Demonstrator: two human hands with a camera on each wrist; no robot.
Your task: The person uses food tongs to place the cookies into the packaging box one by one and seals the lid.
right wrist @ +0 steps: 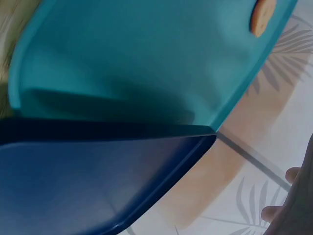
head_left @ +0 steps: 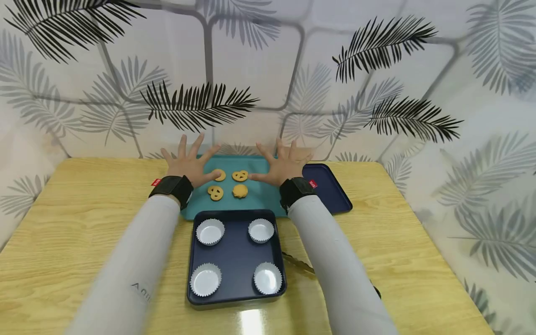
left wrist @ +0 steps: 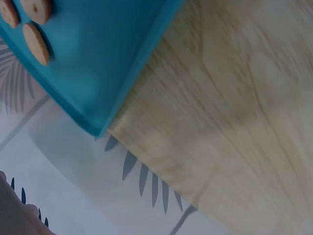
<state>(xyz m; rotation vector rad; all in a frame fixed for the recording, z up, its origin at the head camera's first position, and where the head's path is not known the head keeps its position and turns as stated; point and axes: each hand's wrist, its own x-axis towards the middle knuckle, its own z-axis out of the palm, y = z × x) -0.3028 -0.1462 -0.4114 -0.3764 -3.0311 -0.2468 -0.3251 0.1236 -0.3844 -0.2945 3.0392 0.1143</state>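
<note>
My left hand [head_left: 188, 166] hovers at the left end of a teal tray [head_left: 264, 200], fingers straight and spread. My right hand [head_left: 284, 168], spread the same way, is over the tray's right part. Neither holds anything. Between them on the tray lie several cookies: a pretzel-shaped cookie [head_left: 240, 176], a scalloped cookie [head_left: 240, 191], another pretzel-shaped cookie [head_left: 215, 192] and a round one [head_left: 220, 175] partly behind my left thumb. Nearer to me stands a dark blue baking pan [head_left: 236, 260] with a white paper cup [head_left: 210, 231] in each corner. Only fingertips show in the wrist views.
A dark blue tray [head_left: 335, 195] stands right of the teal tray, its edge overlapping it in the right wrist view. A thin brownish utensil [head_left: 298, 263] lies right of the pan, mostly hidden under my right forearm. A leaf-patterned curtain [head_left: 259, 70] hangs behind the wooden table [head_left: 104, 209].
</note>
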